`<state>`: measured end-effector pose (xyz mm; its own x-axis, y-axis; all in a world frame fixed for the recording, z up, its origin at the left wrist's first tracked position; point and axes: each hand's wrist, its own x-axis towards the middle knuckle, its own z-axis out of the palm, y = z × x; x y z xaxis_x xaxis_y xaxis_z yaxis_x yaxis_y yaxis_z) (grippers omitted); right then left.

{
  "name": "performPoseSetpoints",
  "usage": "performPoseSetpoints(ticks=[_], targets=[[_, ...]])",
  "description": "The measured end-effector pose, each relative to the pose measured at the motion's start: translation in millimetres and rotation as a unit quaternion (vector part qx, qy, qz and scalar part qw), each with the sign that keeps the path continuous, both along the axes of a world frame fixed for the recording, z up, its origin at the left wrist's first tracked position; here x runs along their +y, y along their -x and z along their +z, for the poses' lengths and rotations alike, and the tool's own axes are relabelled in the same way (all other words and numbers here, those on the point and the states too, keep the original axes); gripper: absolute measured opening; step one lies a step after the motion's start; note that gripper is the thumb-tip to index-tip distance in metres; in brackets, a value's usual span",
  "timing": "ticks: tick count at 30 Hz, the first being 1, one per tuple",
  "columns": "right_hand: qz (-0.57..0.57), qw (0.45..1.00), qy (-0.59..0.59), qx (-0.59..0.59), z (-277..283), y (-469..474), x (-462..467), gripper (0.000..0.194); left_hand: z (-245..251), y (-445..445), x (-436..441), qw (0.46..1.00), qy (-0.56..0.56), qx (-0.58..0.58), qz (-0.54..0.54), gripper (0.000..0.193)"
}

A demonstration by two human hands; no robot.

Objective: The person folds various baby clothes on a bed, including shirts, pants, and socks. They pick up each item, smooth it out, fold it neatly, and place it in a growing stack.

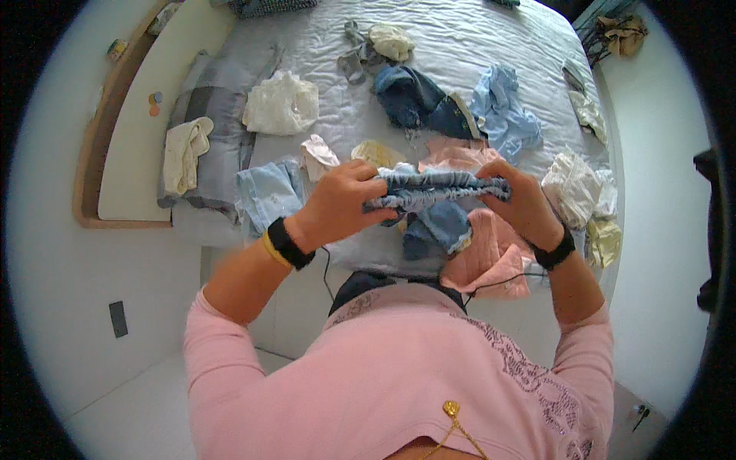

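Note:
A blue denim garment (431,187) with a gathered elastic waistband is stretched sideways between my two hands. My left hand (348,192) pinches one end of the waistband, with the thumb below and the fingers above. At the other end, my right hand (520,198) grips the band between thumb and fingers. A denim part (438,229) with a pale lower edge shows beneath the waistband; I cannot tell whether it hangs from it or lies on the bed. A salmon-pink garment (489,253) is spread just below my right hand, over the bed's near edge.
A bed (460,34) with a wrinkled grey sheet carries a dark denim garment (422,103), a light blue garment (506,112), a white bundle (282,103) and folded light blue clothing (270,187). At left, a cream cloth (185,154) rests on a grey pillow by the headboard (155,115).

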<state>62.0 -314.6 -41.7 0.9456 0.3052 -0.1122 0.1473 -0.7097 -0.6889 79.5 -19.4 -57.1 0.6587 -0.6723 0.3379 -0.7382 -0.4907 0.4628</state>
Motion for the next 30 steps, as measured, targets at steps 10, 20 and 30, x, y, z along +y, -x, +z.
performPoseSetpoints(ticks=[10,20,30], targets=[[-0.099,0.988,-0.117,0.002,-55,-33,17,0.017,-49,-11,-7,0.807,0.284,0.483,0.188,0.035],[0.001,0.942,-0.335,-0.018,-46,-16,73,0.081,-57,17,-54,0.756,0.484,0.44,0.017,0.045],[0.027,0.856,-0.483,0.18,-47,-32,68,0.075,-80,13,36,0.825,0.253,0.504,0.017,0.074]])
